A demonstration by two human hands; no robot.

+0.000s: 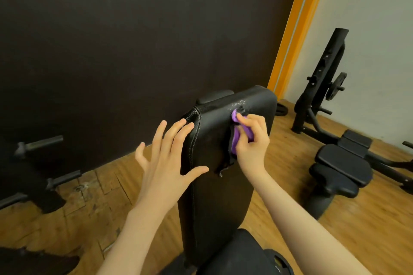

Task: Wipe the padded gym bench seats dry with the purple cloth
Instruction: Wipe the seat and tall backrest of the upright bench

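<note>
My right hand (pixel 250 140) bunches the purple cloth (pixel 234 140), fingers clamped, near the bench pad's (pixel 214 185) far wet edge; my left hand (pixel 165 158), fingers spread, steadies its left edge.

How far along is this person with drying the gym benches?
Little looks finished. In hand: the right hand grips the purple cloth against the upright bench pad, just below a patch of droplets near its top edge. The left hand, fingers spread, touches the pad's side. Left: those droplets, then probably the second bench on the floor to the right; whether it is wet cannot be told.
</note>
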